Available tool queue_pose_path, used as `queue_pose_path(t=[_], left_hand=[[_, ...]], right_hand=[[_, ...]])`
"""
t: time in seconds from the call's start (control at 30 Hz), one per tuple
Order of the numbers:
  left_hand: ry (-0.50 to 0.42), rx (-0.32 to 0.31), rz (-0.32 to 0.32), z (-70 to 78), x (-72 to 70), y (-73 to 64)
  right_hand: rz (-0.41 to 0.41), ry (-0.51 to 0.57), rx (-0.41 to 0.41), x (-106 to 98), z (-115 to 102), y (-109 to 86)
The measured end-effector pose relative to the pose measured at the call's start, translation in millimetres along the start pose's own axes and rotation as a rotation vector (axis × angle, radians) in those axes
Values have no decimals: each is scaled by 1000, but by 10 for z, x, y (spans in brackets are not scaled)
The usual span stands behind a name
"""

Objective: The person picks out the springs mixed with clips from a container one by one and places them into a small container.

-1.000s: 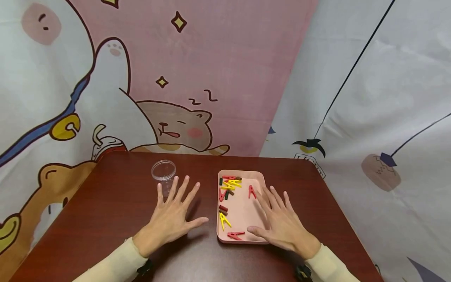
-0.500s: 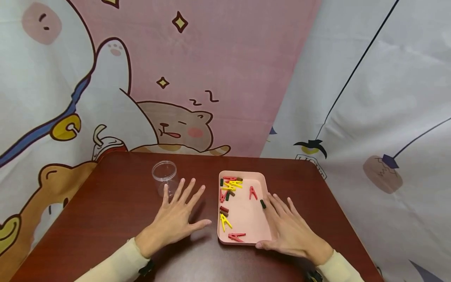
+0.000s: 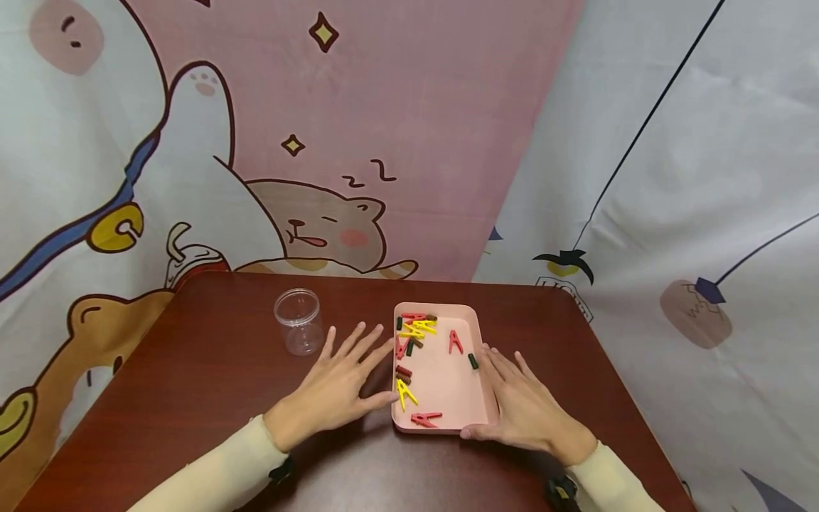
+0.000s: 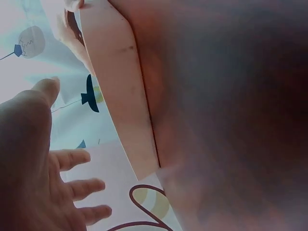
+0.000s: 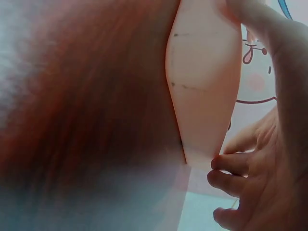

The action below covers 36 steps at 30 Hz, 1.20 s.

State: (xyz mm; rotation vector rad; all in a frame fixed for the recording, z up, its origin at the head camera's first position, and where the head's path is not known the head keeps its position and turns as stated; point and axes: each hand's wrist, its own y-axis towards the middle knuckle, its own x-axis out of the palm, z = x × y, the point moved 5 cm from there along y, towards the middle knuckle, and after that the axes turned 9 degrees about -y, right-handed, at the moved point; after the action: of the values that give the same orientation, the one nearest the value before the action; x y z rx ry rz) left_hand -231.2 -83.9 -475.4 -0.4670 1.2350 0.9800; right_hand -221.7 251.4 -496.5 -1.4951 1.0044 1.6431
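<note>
A pink tray (image 3: 444, 387) lies on the table in the head view, holding several red and yellow clothespins such as a red clothespin (image 3: 456, 342) and a yellow clothespin (image 3: 406, 393). Small dark green, brown and red cylinders are among them, including a green cylinder (image 3: 473, 361) near the right wall. My left hand (image 3: 335, 390) is spread, fingertips and thumb right at the tray's left rim. Along the right rim lie the straight fingers of my right hand (image 3: 527, 409), its thumb at the near right corner. In the right wrist view, fingertips meet the tray's side wall (image 5: 204, 96).
A clear plastic jar (image 3: 299, 323) without a lid stands on the dark wood table (image 3: 224, 355), left of the tray and beyond my left hand. Behind the table hangs a printed cartoon cloth (image 3: 441, 142).
My left hand has moved right to the tray's left side, uncovering the jar. My right hand has shifted right from over the tray to its right rim, exposing the green cylinder.
</note>
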Motion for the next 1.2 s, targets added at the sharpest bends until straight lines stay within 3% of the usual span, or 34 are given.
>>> queue_pose_path(t=[0.33, 0.7, 0.9, 1.2], left_hand=[[-3, 105, -6, 35, -15, 361], [71, 138, -77, 70, -52, 707], [106, 104, -124, 113, -26, 896], [167, 30, -267, 212, 34, 1122]], right_hand=[[-2, 15, -9, 60, 45, 233], [-39, 46, 31, 76, 101, 338], [-1, 34, 1, 30, 89, 351], [0, 23, -9, -34, 76, 370]])
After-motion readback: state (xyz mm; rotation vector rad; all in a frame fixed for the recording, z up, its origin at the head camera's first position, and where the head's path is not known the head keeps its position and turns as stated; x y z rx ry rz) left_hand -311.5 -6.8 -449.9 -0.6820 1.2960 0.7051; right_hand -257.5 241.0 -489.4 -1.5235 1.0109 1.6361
